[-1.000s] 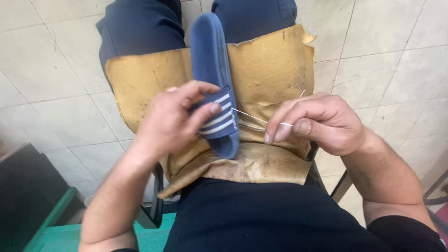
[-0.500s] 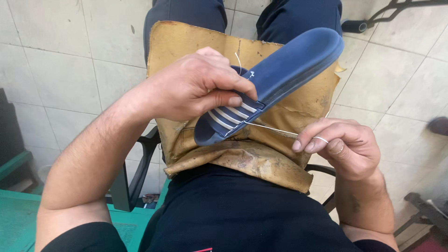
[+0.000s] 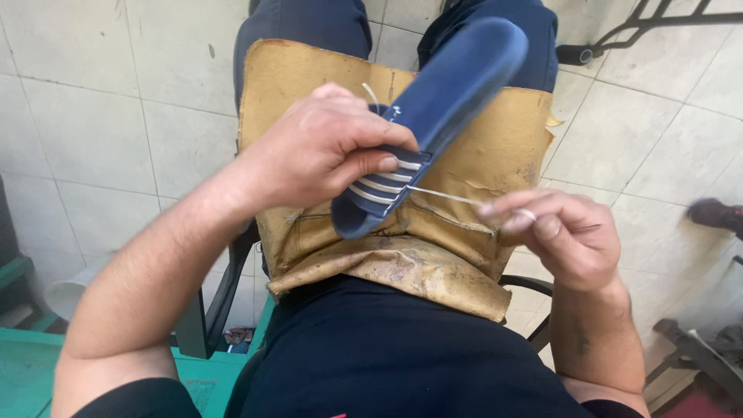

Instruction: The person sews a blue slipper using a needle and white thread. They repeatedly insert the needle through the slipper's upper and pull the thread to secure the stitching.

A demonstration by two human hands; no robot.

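Blue slide sandal, white-striped strap, held over a tan leather lap apron. Left hand is closed around the strap end, thumb pressed on the stripes, fingers wrapped over the top; the sole runs up and away from this hand toward the knees. Compared with a second ago the sandal has swung from lying along the lap to pointing up to the right, and since half a second ago its tilt has held while the grip has stayed put. Right hand, below and to the right of the sandal, is pinched shut on a pale thread that runs taut from the strap edge to its fingertips; a loop of thread appears to wrap one finger. That hand has moved further out from the strap, so the thread spans a longer gap: by this showing, a stitch is being drawn tight. Whether a needle sits in the pinch cannot be told. Tiled floor lies beyond the left hand.
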